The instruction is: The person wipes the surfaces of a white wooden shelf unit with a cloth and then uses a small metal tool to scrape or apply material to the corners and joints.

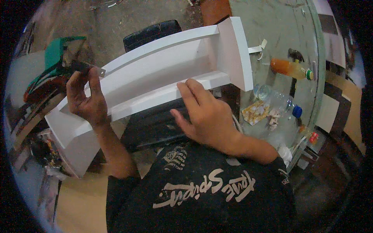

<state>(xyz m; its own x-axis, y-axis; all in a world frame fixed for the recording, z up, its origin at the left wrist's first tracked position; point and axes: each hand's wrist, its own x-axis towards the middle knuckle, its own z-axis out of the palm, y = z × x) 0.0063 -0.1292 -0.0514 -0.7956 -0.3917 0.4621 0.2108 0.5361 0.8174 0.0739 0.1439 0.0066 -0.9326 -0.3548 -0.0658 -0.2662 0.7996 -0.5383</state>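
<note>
A long white panel piece (pixel 155 62), like a shallow box with raised long edges and a wider board at each end, lies slanted across in front of me. My left hand (pixel 87 97) is raised over its left part. Between thumb and fingers it pinches a small flat metal strip (pixel 101 72) with a hole near its end and a dark part behind; its exact kind is unclear. My right hand (pixel 206 116) is at the near long edge, thumb apart from the fingers. Its fingertips lie on that white edge, holding nothing.
Under the white piece stands a black padded seat (pixel 155 124). At right, a greenish tabletop (pixel 272 23) bears an orange-filled bottle (pixel 289 69), a clear bottle with a blue cap (pixel 281 101), a hammer (pixel 295 56) and crumpled wrappers. A green and orange object (pixel 52 66) sits at far left.
</note>
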